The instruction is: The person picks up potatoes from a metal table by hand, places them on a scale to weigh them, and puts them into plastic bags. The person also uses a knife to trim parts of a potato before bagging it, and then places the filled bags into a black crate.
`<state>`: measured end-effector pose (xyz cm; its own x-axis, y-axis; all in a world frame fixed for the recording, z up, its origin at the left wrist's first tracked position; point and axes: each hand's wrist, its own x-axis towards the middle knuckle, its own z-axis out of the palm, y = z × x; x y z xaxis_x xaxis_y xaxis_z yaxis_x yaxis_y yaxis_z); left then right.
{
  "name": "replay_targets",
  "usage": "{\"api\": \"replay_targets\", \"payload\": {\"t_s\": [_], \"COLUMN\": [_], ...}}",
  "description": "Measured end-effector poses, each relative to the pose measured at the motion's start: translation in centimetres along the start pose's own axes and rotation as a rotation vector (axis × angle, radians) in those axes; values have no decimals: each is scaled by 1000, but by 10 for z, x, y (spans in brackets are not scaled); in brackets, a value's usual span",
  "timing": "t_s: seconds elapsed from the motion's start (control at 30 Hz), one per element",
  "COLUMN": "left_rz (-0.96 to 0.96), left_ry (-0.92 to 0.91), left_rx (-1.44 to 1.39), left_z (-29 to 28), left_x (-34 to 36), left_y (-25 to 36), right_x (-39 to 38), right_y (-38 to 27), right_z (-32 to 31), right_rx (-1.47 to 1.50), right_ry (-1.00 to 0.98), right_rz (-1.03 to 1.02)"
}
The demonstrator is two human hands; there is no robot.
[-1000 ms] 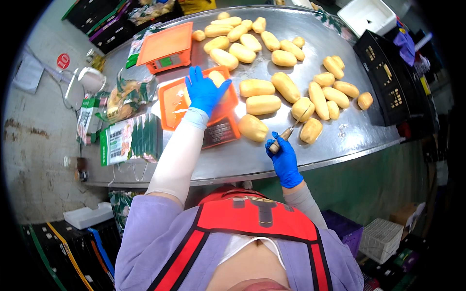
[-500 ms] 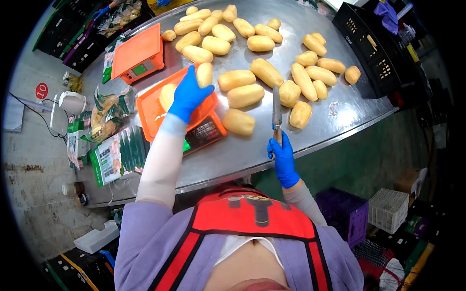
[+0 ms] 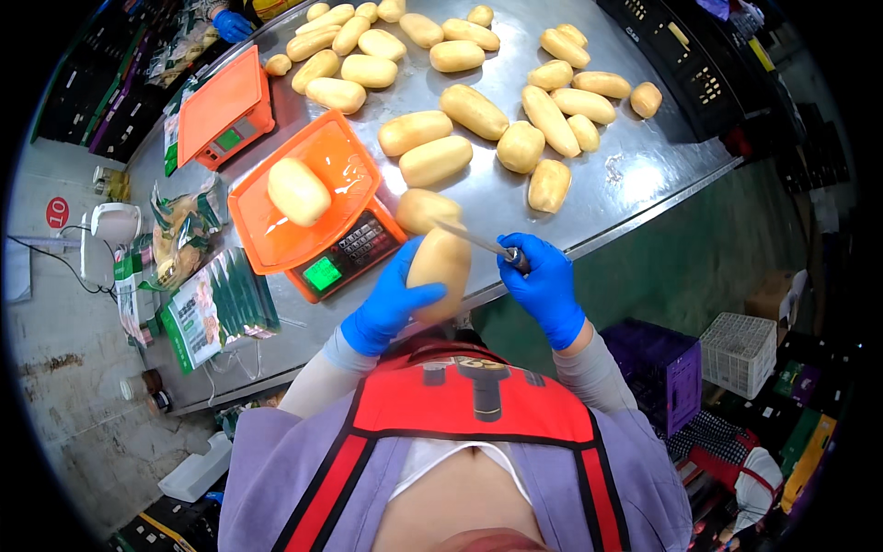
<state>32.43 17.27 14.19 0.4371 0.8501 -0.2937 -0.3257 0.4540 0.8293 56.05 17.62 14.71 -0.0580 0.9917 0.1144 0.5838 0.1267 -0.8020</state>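
My left hand, in a blue glove, grips a pale yellow lotus root piece upright in front of my chest. My right hand, gloved the same way, is closed round the handle of a knife. Its blade points left and lies across the upper end of the held piece; whether it cuts in, I cannot tell. One lotus root piece rests in the orange pan of a digital scale left of my hands. Just beyond the held piece lies another lotus root piece on the metal table.
Several more lotus root pieces are spread over the metal table. A second orange scale stands at the far left, near printed packaging bags. A black crate sits at the far right. Another person's gloved hand shows at the top left.
My left hand has drawn back from the scale toward my chest with a lotus root piece. The knife has swung from pointing away to pointing left, against that piece.
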Motion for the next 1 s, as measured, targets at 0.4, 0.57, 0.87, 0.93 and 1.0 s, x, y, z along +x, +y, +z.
{"api": "replay_targets", "payload": {"t_s": [0.4, 0.57, 0.87, 0.93, 1.0], "left_rz": [231, 320, 389, 323, 301], "left_ry": [88, 74, -30, 23, 88], "left_rx": [577, 727, 802, 647, 481], "left_z": [21, 21, 24, 29, 24], "left_x": [18, 20, 0, 11, 15], "left_y": [2, -1, 24, 35, 28], "right_x": [-7, -16, -28, -20, -26], "right_y": [-5, 45, 131, 117, 103], "right_z": [-10, -8, -23, -43, -35], "right_rx": [-353, -466, -425, -309, -229], "right_ry": [135, 119, 190, 201, 311], "right_rz": [-256, -154, 280, 381, 318]}}
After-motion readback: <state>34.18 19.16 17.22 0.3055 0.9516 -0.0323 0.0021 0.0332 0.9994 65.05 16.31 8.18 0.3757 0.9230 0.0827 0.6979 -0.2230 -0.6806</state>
